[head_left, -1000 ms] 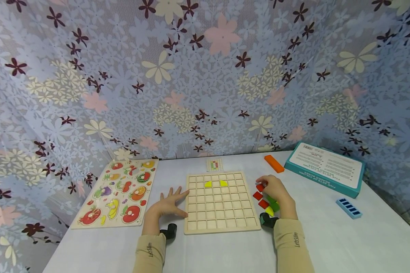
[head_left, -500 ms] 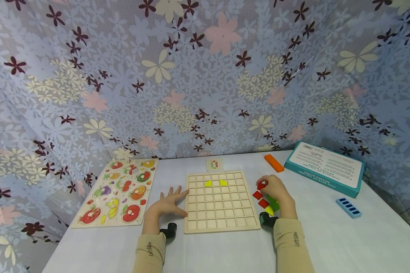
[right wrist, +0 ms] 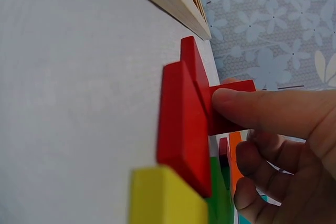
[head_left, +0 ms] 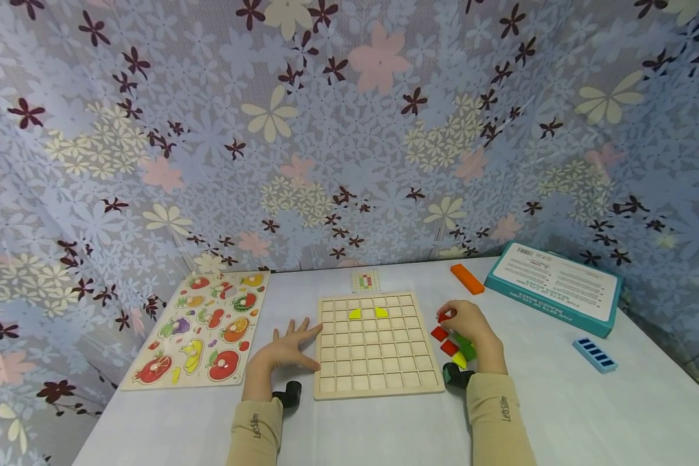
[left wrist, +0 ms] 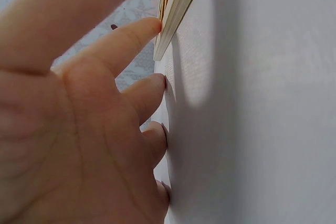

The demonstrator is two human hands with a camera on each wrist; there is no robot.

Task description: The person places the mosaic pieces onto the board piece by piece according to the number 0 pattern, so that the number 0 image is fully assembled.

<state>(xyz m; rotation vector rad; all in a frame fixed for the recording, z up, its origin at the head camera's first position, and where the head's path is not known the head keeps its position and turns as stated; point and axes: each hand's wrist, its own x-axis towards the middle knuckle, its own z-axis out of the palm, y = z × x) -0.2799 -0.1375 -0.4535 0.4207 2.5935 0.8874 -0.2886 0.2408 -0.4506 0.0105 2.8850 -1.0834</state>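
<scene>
The right hand [head_left: 465, 321] has lifted the red tile [head_left: 443, 316] slightly.

A fruit puzzle board [head_left: 200, 330] lies on the left part of the white table [head_left: 559, 414], with red, yellow, orange and purple fruit shapes set in it. Near the back edge of the table, in the middle, there is a small pattern card [head_left: 366, 281] with coloured squares. To the right of it lies an orange bar [head_left: 466, 279], placed diagonally. Just beside this bar is a teal box [head_left: 554, 287] with a white printed top. In front of the box, apart from it, lies a small blue tray [head_left: 595, 355] with dark slots. A floral curtain [head_left: 349, 129] stands behind and around the table.
</scene>
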